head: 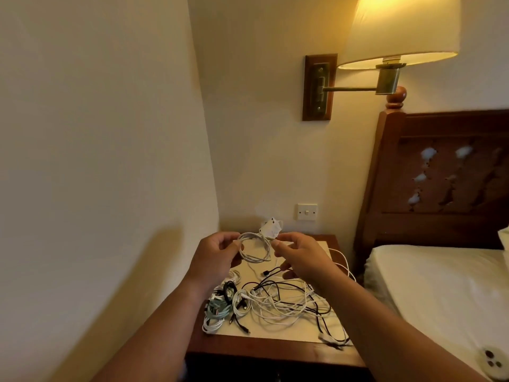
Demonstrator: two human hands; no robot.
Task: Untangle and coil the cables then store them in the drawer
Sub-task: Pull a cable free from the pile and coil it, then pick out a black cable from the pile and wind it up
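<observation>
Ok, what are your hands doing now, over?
Left hand, right hand both pinch white cable coil. Tangled cables heaped on nightstand underneath. Nothing in the way.

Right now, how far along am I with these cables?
Done: a few coiled bundles sit at the nightstand's left edge. In hand: the left hand and right hand hold a white cable coil. Left: the black-and-white tangle lies loose, nothing stored; no drawer in view.

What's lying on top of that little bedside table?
A loose tangle of white and black cables, with coiled bundles at its left. The left hand and right hand hold a white coil above it. Their forearms cover parts of the tabletop.
</observation>
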